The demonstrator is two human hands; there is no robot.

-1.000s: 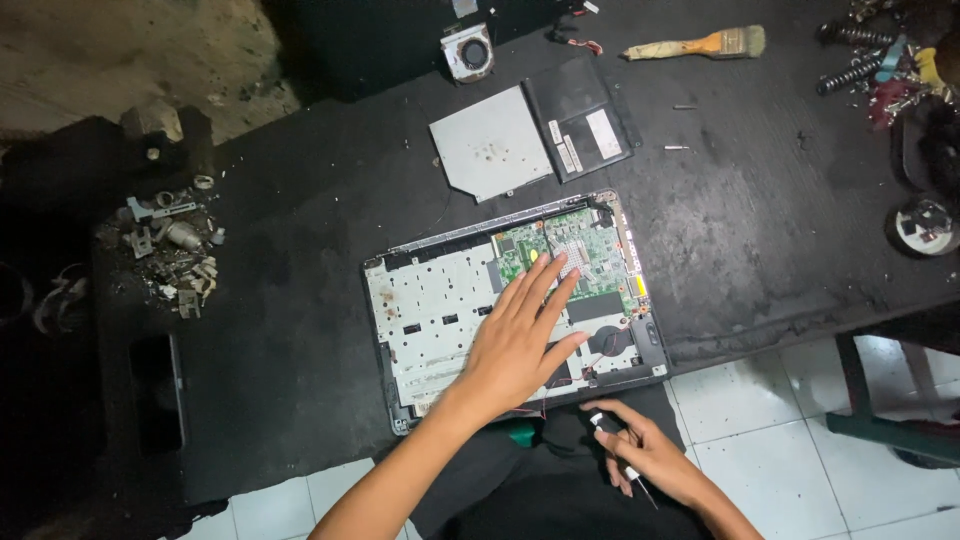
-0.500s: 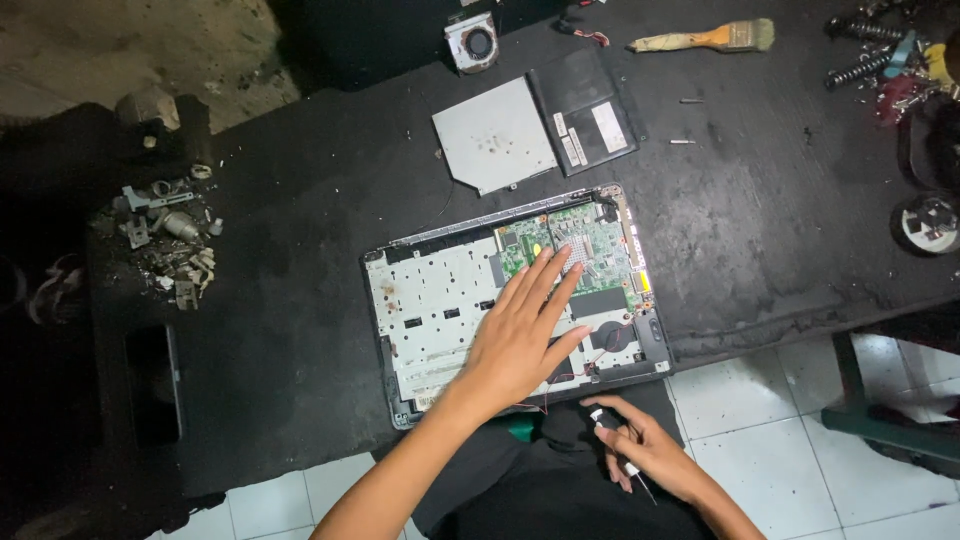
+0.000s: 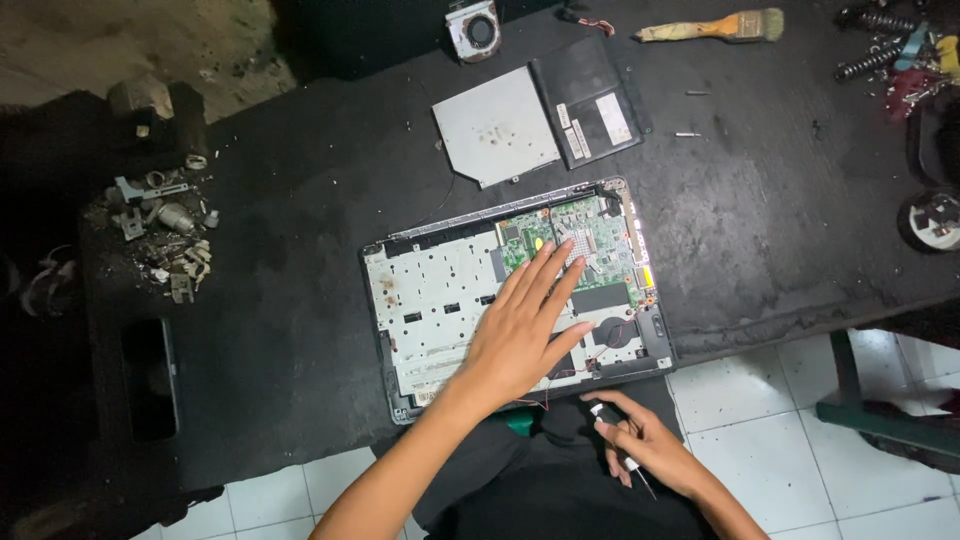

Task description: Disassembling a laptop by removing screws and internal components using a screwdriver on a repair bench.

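An opened laptop base (image 3: pixel 430 300) lies on the black table, its silver inner frame and green circuit board (image 3: pixel 590 235) exposed. My left hand (image 3: pixel 525 330) rests flat on the middle of it, fingers spread and pointing toward the board. My right hand (image 3: pixel 645 445) is below the table's front edge, over my lap, holding a small screwdriver (image 3: pixel 615 440) with a white and black handle; its tip points down and to the right.
A silver optical drive (image 3: pixel 495 125) and a black battery (image 3: pixel 590 100) lie behind the laptop. A small fan (image 3: pixel 472 28) and a paintbrush (image 3: pixel 715 27) sit at the far edge. Metal scraps (image 3: pixel 160 230) are piled at left, a dark phone (image 3: pixel 150 378) at front left, tools (image 3: pixel 900 60) at right.
The view has shifted slightly; my left hand stays flat on the laptop and my right hand keeps the screwdriver near my lap.
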